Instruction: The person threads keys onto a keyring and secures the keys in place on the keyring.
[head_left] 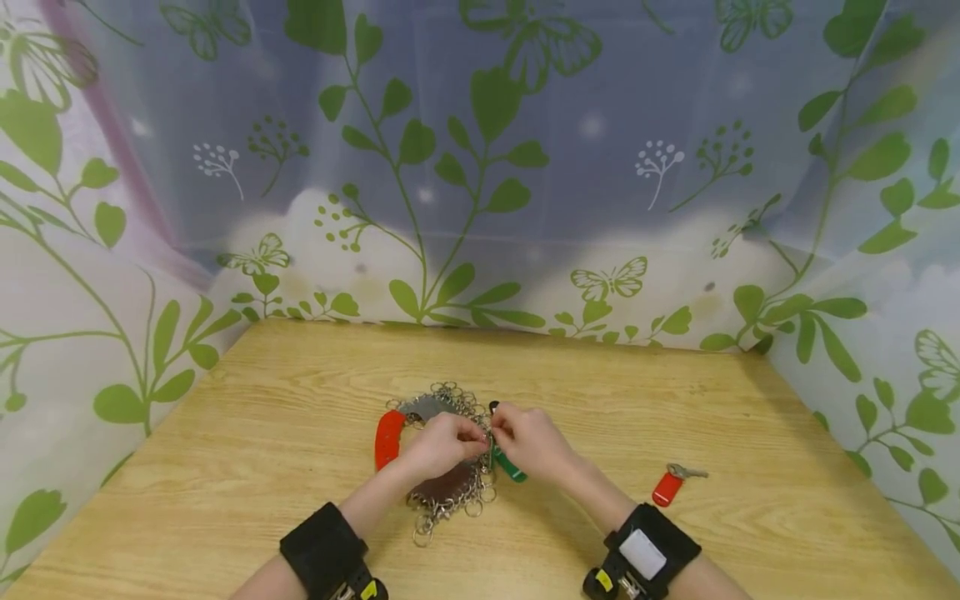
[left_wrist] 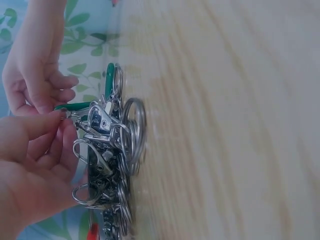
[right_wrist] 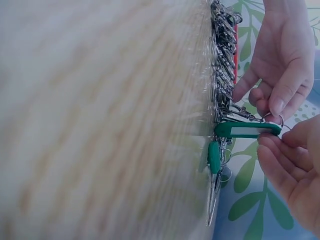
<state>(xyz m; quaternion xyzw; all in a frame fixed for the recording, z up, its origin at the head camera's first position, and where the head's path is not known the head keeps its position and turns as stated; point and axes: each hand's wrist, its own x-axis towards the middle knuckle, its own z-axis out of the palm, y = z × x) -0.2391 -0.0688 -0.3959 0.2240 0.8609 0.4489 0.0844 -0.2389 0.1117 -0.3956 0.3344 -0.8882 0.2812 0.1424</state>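
Note:
A metal key holder (head_left: 431, 406) with a red handle (head_left: 387, 440) lies on the table, its edge hung with many snap hooks and rings (left_wrist: 132, 130). My left hand (head_left: 444, 446) is over its right side, pinching a small split ring (right_wrist: 281, 120) between thumb and finger. From the right, my right hand (head_left: 534, 442) pinches the same ring. A green key tag (right_wrist: 250, 130) hangs from that ring, beside the hooks. A second green tag (right_wrist: 214, 157) lies lower, by the table. Fingers partly hide the ring.
A red key tag (head_left: 663, 490) with a key (head_left: 688, 472) lies to the right on the wooden table (head_left: 300, 367). Patterned cloth (head_left: 570, 208) stands behind and at both sides of the table.

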